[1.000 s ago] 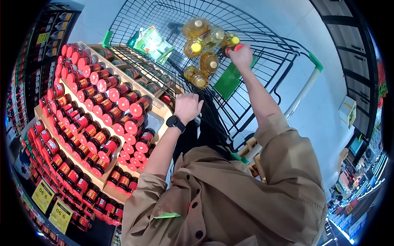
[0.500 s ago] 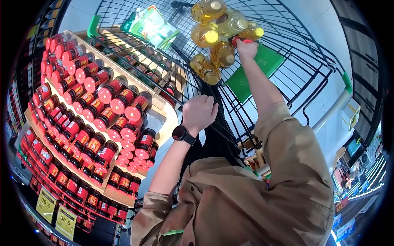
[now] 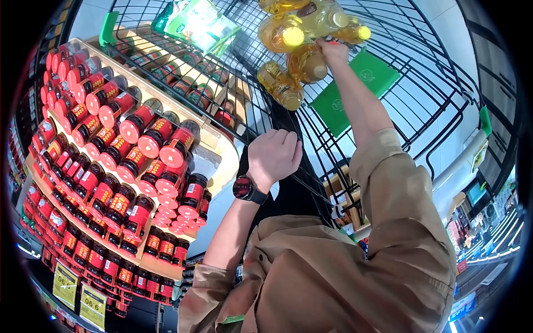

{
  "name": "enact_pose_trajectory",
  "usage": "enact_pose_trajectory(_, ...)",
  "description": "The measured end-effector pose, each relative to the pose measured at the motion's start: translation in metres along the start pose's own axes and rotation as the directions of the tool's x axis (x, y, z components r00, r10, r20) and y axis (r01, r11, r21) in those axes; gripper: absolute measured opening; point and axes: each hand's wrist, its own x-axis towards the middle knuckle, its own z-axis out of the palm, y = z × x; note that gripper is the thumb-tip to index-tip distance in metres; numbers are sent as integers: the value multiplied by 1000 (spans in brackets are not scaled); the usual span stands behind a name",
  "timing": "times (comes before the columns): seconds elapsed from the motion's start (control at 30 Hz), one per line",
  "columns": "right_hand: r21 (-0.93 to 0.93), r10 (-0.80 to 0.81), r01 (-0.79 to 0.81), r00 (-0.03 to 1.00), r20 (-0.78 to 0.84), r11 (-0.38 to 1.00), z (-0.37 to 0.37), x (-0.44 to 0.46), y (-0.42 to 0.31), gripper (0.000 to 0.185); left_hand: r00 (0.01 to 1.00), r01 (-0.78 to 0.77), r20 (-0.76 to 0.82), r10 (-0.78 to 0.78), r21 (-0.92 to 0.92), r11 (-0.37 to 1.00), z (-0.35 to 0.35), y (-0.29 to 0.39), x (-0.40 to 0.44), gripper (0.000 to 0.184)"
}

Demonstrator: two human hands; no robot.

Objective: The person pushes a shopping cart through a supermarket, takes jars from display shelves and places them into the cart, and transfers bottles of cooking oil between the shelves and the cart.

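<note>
My right hand [image 3: 335,53] reaches down into the black wire shopping cart [image 3: 411,77], its fingers closed around a mostly hidden jar [image 3: 331,39] with red on it. Right beside that hand lie several bottles of yellow oil [image 3: 308,65], some with yellow caps. Below it is the cart's green panel [image 3: 355,91]. My left hand [image 3: 275,158], with a black watch on its wrist, is curled over the cart's side rim; its fingertips are hidden.
A stepped wooden display of red-lidded dark jars [image 3: 119,158] stands close on the left, with yellow price tags [image 3: 92,306] below. A green and white package [image 3: 202,28] lies in the cart. The cart's pale handle [image 3: 458,161] is at right.
My right hand has shifted slightly, and less of the red on the jar shows. The bottles and cart sit a little higher in view. My left hand stays on the rim.
</note>
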Motion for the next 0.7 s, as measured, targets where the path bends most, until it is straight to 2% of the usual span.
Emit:
enact_pose_trajectory(0.13, -8, -112, 112, 994, -15, 994, 1, 6, 3, 68, 1000, -8, -25, 7, -9, 1000, 2, 1, 1, 9)
enact_pose_trajectory(0.3, 116, -137, 136, 991, 1, 984, 29, 53, 27, 62, 999, -13, -38, 13, -3, 1000, 1, 2, 1, 8)
enact_pose_trajectory(0.37, 141, -147, 145, 989, 5, 979, 33, 58, 34, 62, 998, -22, -66, 22, 4, 1000, 2, 3, 1, 13)
enact_pose_trajectory(0.5, 88, -199, 197, 980, 20, 977, 19, 40, 32, 68, 996, -24, -90, 24, 8, 1000, 4, 3, 0, 17)
enact_pose_trajectory(0.57, -4, -270, 271, 961, -56, 963, -5, 0, 17, 70, 996, -27, -91, 27, 6, 1000, 4, 3, 0, 17)
enact_pose_trajectory(0.6, 23, -295, 295, 955, -14, 955, -8, -1, 17, 85, 996, -25, -88, 26, 4, 1000, 4, 3, 0, 18)
enact_pose_trajectory(0.7, -13, -318, 318, 945, -76, 948, -6, -4, 18, 85, 993, -40, -111, 41, 11, 999, 4, 3, 0, 19)
